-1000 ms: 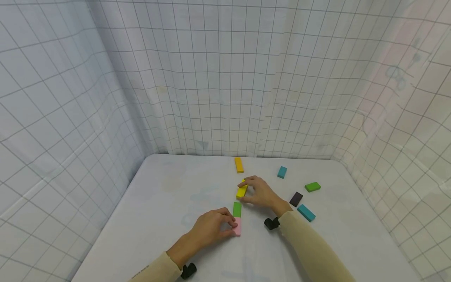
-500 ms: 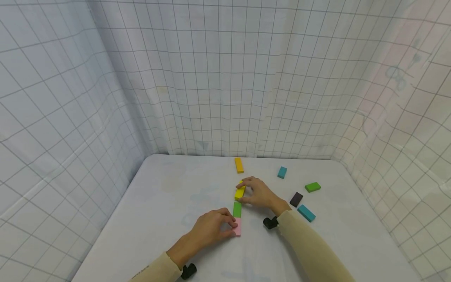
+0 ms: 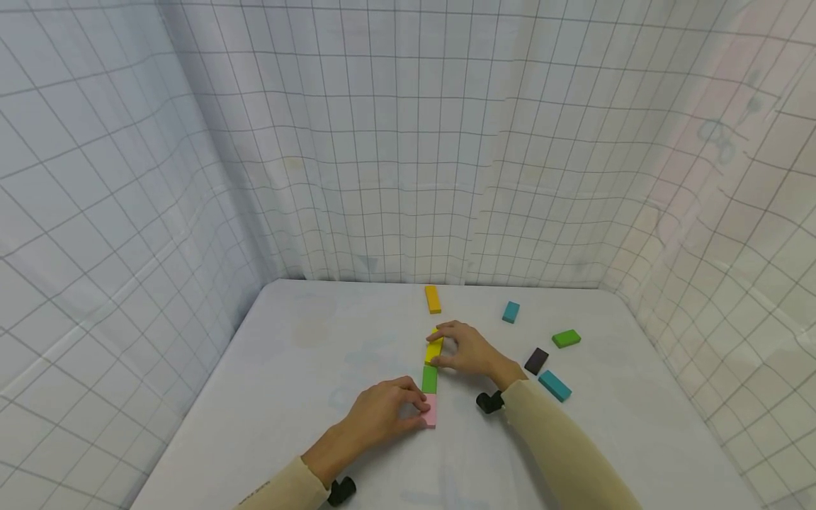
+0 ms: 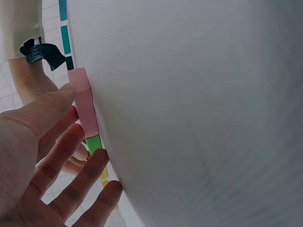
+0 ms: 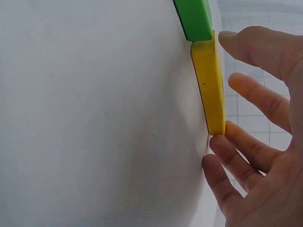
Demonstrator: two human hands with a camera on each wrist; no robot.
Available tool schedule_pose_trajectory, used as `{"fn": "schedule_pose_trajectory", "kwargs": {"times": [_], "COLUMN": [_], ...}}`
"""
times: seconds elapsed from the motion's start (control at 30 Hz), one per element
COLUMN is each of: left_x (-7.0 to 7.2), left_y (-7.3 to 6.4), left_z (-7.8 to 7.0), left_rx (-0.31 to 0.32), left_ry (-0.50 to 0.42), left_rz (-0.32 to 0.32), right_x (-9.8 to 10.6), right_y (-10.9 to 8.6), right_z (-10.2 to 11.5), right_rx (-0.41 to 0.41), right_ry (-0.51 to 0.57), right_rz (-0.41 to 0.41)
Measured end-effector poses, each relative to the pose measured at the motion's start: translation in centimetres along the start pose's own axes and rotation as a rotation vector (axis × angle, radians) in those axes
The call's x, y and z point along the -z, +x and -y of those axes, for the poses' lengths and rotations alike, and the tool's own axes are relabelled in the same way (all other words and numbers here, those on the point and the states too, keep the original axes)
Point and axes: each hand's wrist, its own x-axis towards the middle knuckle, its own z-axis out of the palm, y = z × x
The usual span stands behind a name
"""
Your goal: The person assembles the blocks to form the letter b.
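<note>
In the head view my left hand (image 3: 380, 411) pinches a flat pink block (image 3: 431, 418), lying on the white table. The left wrist view shows its thumb along the side of that pink block (image 4: 85, 104), the other fingers spread towards the far end. A green block (image 3: 430, 380) lies end to end beyond the pink one. Past that, my right hand (image 3: 468, 348) holds a yellow block (image 3: 434, 351) lengthwise between thumb and fingers. In the right wrist view the near end of the yellow block (image 5: 209, 90) meets the green block (image 5: 195, 19), at a slight angle.
An orange-yellow block (image 3: 433, 299) lies farther back in line. To the right are a small teal block (image 3: 511, 312), another green block (image 3: 566, 338), a dark block (image 3: 536, 361) and a longer teal block (image 3: 554, 386). Gridded white curtains (image 3: 408, 177) surround the table.
My right hand has drawn the yellow block slightly nearer and left, closing the gap to the green block and turning it closer to the row's line. The left hand stays put.
</note>
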Motion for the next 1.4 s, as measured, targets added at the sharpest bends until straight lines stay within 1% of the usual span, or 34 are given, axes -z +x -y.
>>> {"fn": "schedule_pose_trajectory", "kwargs": {"times": [0.27,0.43,0.77,1.13,1.4], "left_x": [0.04,0.12,0.41,0.22,0.36], "left_y": [-0.02,0.03,-0.07,0.03,-0.01], "left_z": [0.05,0.04,-0.21,0.01,-0.05], "left_rx": [0.003,0.009,-0.007,-0.023,-0.022], "left_ry": [-0.013,-0.023,-0.017,-0.021,-0.016], "left_rz": [0.008,0.016,0.007,-0.009,-0.001], "right_x": [-0.31,-0.20,-0.13,-0.14,-0.21], "right_y": [0.29,0.29,0.24,0.33,0.45], "right_z": [-0.31,-0.14,0.14,-0.08,-0.30], "right_rx": [0.000,0.004,0.022,0.047,0.058], "right_ry": [-0.023,-0.010,0.008,0.008,0.007], "right_rz": [-0.001,0.012,0.024,0.033,0.032]}}
